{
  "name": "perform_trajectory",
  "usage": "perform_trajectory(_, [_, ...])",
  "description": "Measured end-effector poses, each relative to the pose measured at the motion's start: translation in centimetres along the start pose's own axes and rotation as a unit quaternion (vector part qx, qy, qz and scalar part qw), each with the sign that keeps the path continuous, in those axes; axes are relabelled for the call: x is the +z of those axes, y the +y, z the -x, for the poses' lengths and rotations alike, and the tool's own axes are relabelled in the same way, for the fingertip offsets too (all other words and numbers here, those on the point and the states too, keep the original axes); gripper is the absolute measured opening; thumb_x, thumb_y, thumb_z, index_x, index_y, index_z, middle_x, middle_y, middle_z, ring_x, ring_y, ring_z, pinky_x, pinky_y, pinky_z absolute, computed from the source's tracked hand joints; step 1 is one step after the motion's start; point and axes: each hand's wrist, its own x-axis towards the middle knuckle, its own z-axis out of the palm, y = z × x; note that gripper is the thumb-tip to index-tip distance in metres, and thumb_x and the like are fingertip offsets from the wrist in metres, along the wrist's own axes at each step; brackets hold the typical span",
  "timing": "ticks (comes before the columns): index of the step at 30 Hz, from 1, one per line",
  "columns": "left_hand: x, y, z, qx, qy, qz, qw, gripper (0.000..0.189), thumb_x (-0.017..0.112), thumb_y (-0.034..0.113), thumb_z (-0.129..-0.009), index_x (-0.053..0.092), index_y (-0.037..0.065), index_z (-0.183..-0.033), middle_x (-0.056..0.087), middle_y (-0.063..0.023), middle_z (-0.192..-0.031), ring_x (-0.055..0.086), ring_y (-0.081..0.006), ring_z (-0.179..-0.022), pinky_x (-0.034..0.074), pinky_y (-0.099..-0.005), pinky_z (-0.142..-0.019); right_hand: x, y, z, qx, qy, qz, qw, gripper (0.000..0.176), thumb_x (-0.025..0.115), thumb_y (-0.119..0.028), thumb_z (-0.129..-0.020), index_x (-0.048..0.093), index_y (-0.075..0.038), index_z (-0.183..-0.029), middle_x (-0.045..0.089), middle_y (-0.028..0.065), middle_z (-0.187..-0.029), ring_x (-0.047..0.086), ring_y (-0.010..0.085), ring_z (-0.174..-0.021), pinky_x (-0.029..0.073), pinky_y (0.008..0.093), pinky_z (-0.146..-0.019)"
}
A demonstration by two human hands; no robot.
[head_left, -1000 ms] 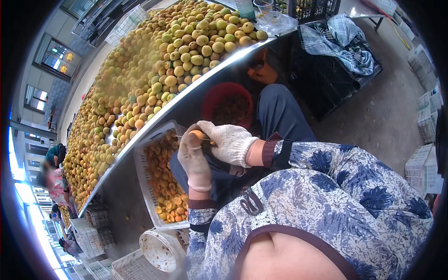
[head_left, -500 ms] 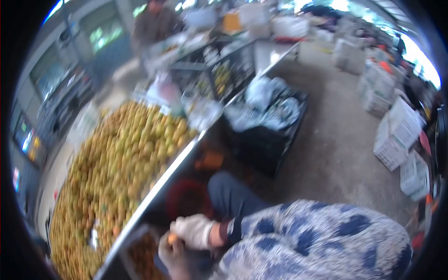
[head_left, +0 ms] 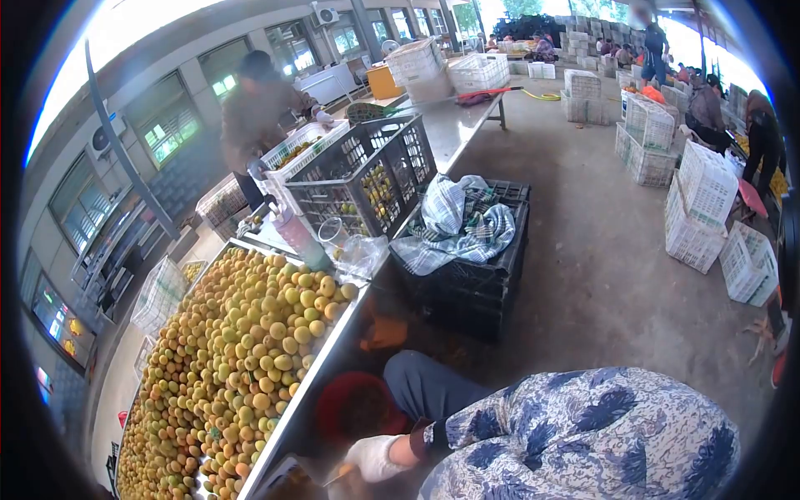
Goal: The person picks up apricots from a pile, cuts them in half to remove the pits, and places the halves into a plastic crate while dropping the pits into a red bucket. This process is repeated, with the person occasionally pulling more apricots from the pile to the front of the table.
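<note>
My right hand (head_left: 377, 458), in a white glove, is closed at the bottom of the view. A small orange piece (head_left: 337, 475) shows at its fingertips, too blurred to name. My left hand (head_left: 346, 487) is smeared by motion and partly cut off by the lower edge, right beside the other. A large heap of round yellow-green to orange fruit (head_left: 242, 358) lies on the metal-edged table (head_left: 312, 375) to the left of my hands. Just beyond my hands is a red bucket (head_left: 354, 404), partly in shadow.
Beyond my knee (head_left: 429, 387) stands a black crate (head_left: 467, 300) with a checked cloth (head_left: 454, 221) on it. Dark crates (head_left: 362, 179), a pink bottle (head_left: 296, 233) and a plastic cup (head_left: 332, 233) stand past the fruit. A person (head_left: 258, 117) works behind them. White crates (head_left: 700, 208) stand right.
The view has steadied and swung slightly. My hands now appear lower in the picture, and my left hand is largely out of frame. The small orange thing remains between the hands.
</note>
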Motion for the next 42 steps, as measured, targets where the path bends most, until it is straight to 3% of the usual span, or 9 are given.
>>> perform_trajectory(8, [1.0, -2.3, 0.2, 0.015, 0.017, 0.118, 0.993, 0.028, 0.057, 0.016, -0.095, 0.061, 0.000, -0.119, 0.065, -0.0090, -0.108, 0.063, -0.0232, -0.086, 0.051, -0.0333, -0.078, 5.0, 9.8, -8.1, -0.094, 0.050, -0.122, 0.987, 0.028, 0.061, -0.008, -0.080, 0.070, -0.004, -0.106, 0.073, 0.0113, -0.098, 0.068, 0.0203, -0.098, 0.049, 0.0332, -0.085])
perform_trajectory(9, [1.6, -1.6, -0.5, -0.098, 0.067, 0.130, 0.984, 0.036, 0.057, 0.032, -0.098, 0.065, -0.002, -0.107, 0.064, -0.0028, -0.097, 0.055, -0.0113, -0.088, 0.047, -0.0269, -0.078, 4.0, 8.3, -7.1, -0.090, 0.030, -0.129, 0.987, 0.028, 0.061, -0.008, -0.080, 0.070, -0.004, -0.106, 0.073, 0.0113, -0.098, 0.068, 0.0203, -0.098, 0.049, 0.0332, -0.085])
perform_trajectory(13, [0.1, -1.4, -0.9, -0.051, 0.103, 0.068, 0.991, 0.039, 0.041, 0.024, -0.102, 0.060, -0.005, -0.119, 0.062, -0.0120, -0.116, 0.059, -0.0205, -0.105, 0.045, -0.0316, -0.095, -2.3, -1.2, 0.0, 0.031, -0.026, -0.366, 0.930, 0.027, 0.060, -0.005, -0.077, 0.069, -0.007, -0.103, 0.066, 0.0037, -0.084, 0.060, 0.0133, -0.079, 0.049, 0.0275, -0.071])
perform_trajectory(16, [0.1, -4.3, -1.8, -0.182, 0.123, 0.650, 0.727, 0.028, 0.050, 0.020, -0.098, 0.060, 0.005, -0.120, 0.062, -0.0077, -0.104, 0.057, -0.0262, -0.102, 0.044, -0.0367, -0.100, 0.5, 1.0, -2.5, -0.026, 0.036, -0.314, 0.948, 0.022, 0.062, -0.007, -0.083, 0.067, -0.006, -0.104, 0.066, 0.0040, -0.087, 0.060, 0.0124, -0.081, 0.050, 0.0281, -0.073])
perform_trajectory(22, [0.7, -4.4, -1.5, -0.180, 0.186, 0.703, 0.663, 0.044, 0.043, 0.037, -0.102, 0.050, 0.004, -0.130, 0.056, -0.0074, -0.106, 0.057, -0.0226, -0.098, 0.048, -0.0402, -0.093, 2.0, -0.6, -1.9, -0.100, 0.109, 0.105, 0.983, 0.025, 0.056, -0.015, -0.088, 0.059, -0.002, -0.109, 0.067, 0.0230, -0.100, 0.063, 0.0417, -0.097, 0.051, 0.0453, -0.082])
perform_trajectory(30, [0.6, -2.9, -1.3, -0.213, 0.224, 0.584, 0.750, 0.048, 0.036, 0.042, -0.104, 0.054, 0.003, -0.126, 0.058, -0.0055, -0.100, 0.057, -0.0165, -0.089, 0.050, -0.0321, -0.081, 2.6, -0.1, -2.0, -0.176, 0.077, -0.023, 0.981, 0.026, 0.065, -0.007, -0.085, 0.061, -0.003, -0.110, 0.068, 0.0135, -0.095, 0.069, 0.0287, -0.087, 0.054, 0.0343, -0.080])
perform_trajectory(33, [0.1, -1.2, -0.9, -0.208, 0.205, 0.484, 0.825, 0.049, 0.036, 0.042, -0.105, 0.054, 0.003, -0.127, 0.057, -0.0032, -0.089, 0.054, -0.0110, -0.073, 0.048, -0.0253, -0.063, 1.3, -0.9, -2.2, -0.078, 0.100, -0.349, 0.928, 0.018, 0.068, 0.002, -0.082, 0.066, -0.003, -0.100, 0.066, 0.0052, -0.095, 0.064, 0.0127, -0.088, 0.054, 0.0286, -0.080])
perform_trajectory(37, [0.4, -0.7, -0.2, -0.152, 0.163, 0.306, 0.926, 0.040, 0.041, 0.038, -0.104, 0.056, 0.004, -0.119, 0.058, -0.0027, -0.080, 0.049, -0.0069, -0.052, 0.038, -0.0182, -0.045, -1.8, -1.8, -2.2, -0.045, 0.137, -0.501, 0.853, 0.016, 0.064, -0.003, -0.089, 0.062, -0.003, -0.105, 0.055, 0.0011, -0.059, 0.046, 0.0088, -0.037, 0.035, 0.0248, -0.032])
perform_trajectory(42, [0.3, -1.4, 0.3, -0.114, 0.104, 0.307, 0.939, 0.045, 0.047, 0.046, -0.103, 0.059, 0.002, -0.104, 0.062, -0.0057, -0.084, 0.053, -0.0075, -0.051, 0.038, -0.0167, -0.045, -2.7, -2.9, -2.0, -0.077, 0.126, -0.575, 0.805, 0.007, 0.063, -0.006, -0.092, 0.062, -0.002, -0.098, 0.048, -0.0002, -0.053, 0.040, 0.0088, -0.035, 0.030, 0.0255, -0.031])
